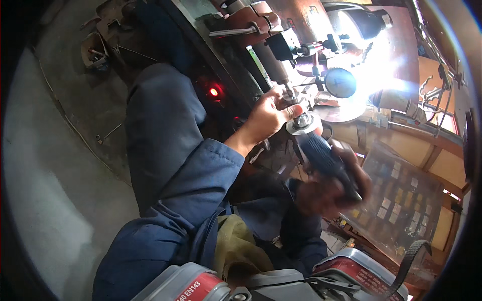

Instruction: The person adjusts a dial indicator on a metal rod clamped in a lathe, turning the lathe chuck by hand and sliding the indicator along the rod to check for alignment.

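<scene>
My left hand [271,115] reaches up to the machine, its thumb and fingers closed round a small shiny metal fitting [291,99] below a dark round shaft [275,64]. The thumb lies across the fitting's lower end. Just below it is the silver collar of a dark, ribbed cylindrical tool [321,153], tilted with its nose up toward the left fingers. My right hand [339,183], smeared by motion, is wrapped round the tool's lower body. Whether the nose touches the fitting I cannot tell. Close above the hands is a round dial gauge [340,83] on a clamped rod.
A lamp [369,22] throws strong glare over the machine's right side. A red light [214,92] glows beside my knee. To the right is a clear-lidded case [396,195] of small parts. Grey-red respirator cartridges [196,286] fill the lower edge. A box [94,51] stands far left.
</scene>
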